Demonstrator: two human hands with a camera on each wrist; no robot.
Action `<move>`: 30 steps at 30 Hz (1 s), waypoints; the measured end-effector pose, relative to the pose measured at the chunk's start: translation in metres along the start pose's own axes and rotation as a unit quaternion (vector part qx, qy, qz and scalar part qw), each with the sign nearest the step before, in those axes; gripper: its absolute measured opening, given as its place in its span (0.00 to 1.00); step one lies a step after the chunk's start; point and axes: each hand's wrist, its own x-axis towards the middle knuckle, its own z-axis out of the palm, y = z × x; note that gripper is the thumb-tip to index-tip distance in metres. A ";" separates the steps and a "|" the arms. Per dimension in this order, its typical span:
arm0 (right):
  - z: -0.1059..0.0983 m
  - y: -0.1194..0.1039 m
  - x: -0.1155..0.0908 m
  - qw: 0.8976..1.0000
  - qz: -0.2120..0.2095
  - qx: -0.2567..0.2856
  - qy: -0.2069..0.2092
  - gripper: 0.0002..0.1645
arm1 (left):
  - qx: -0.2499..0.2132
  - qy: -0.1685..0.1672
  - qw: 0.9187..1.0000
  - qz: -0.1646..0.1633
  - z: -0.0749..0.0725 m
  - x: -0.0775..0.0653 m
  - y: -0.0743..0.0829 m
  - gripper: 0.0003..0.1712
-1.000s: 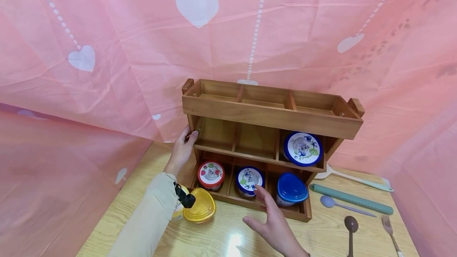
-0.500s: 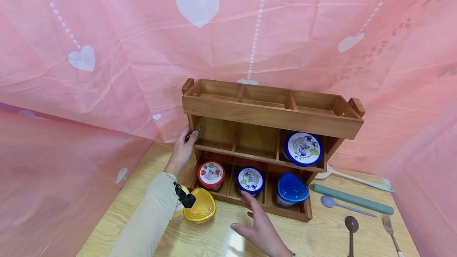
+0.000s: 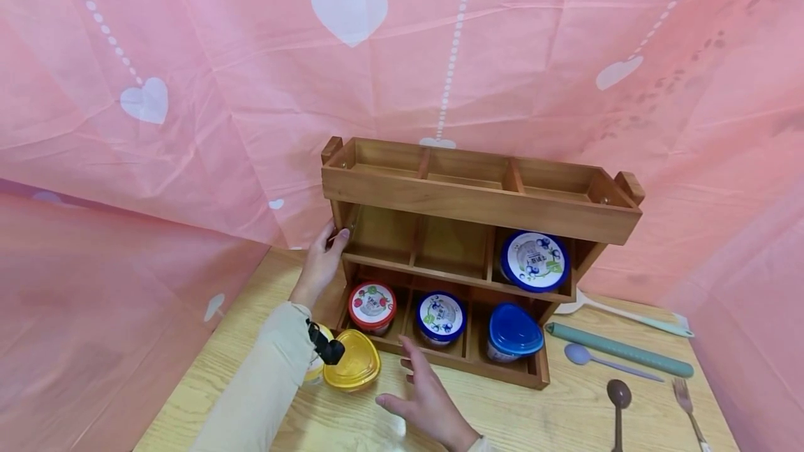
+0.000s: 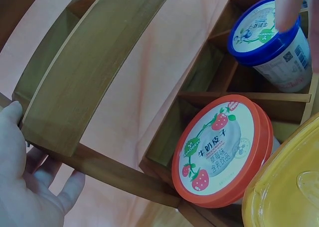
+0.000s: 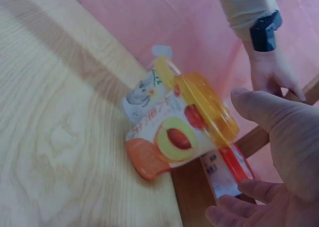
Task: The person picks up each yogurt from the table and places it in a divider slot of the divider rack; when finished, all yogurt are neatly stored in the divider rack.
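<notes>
A tiered wooden rack (image 3: 477, 209) stands on the table. My left hand (image 3: 320, 270) grips its left side post, thumb in front and fingers behind. My right hand (image 3: 427, 400), fingers spread and holding nothing, hovers in front of the rack's lower tier. Left of it stands a cup with a clear yellow lid (image 3: 353, 361) and peach print; beside that, another yellow-rimmed cup (image 5: 144, 95) is partly hidden by my left wrist in the head view. The lower tier holds a red-lidded strawberry cup (image 3: 373, 305), a blue-lidded blueberry cup (image 3: 441, 316) and a blue triangular-lidded cup (image 3: 515, 331).
Another blue-lidded cup (image 3: 535, 261) sits in the middle tier's right compartment. Right of the rack lie a pale spatula (image 3: 628, 314), a green rod (image 3: 618, 349), a lilac spoon (image 3: 609, 361), a brown spoon (image 3: 618, 396) and a fork (image 3: 687, 407). Pink cloth (image 3: 251, 54) hangs behind.
My right hand has moved left, from in front of the blueberry cup toward the yellow-lidded cup, fingers still spread. The left hand stays on the rack post.
</notes>
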 end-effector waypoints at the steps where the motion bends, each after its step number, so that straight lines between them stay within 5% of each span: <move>1: 0.002 0.000 0.001 1.000 0.000 0.001 -0.001 0.59 | -0.001 0.000 1.000 -0.001 0.000 0.000 0.000 0.31; 12: 0.031 0.004 0.013 1.000 -0.008 0.014 -0.002 0.64 | 0.004 0.001 1.000 0.000 0.000 0.001 -0.002 0.30; 19: 0.045 0.001 0.017 1.000 -0.015 0.011 0.008 0.66 | -0.001 0.012 1.000 0.017 0.001 0.019 -0.038 0.31; 30: 0.056 0.001 0.025 1.000 0.002 -0.022 0.016 0.68 | 0.003 0.018 1.000 0.020 0.002 0.020 -0.041 0.30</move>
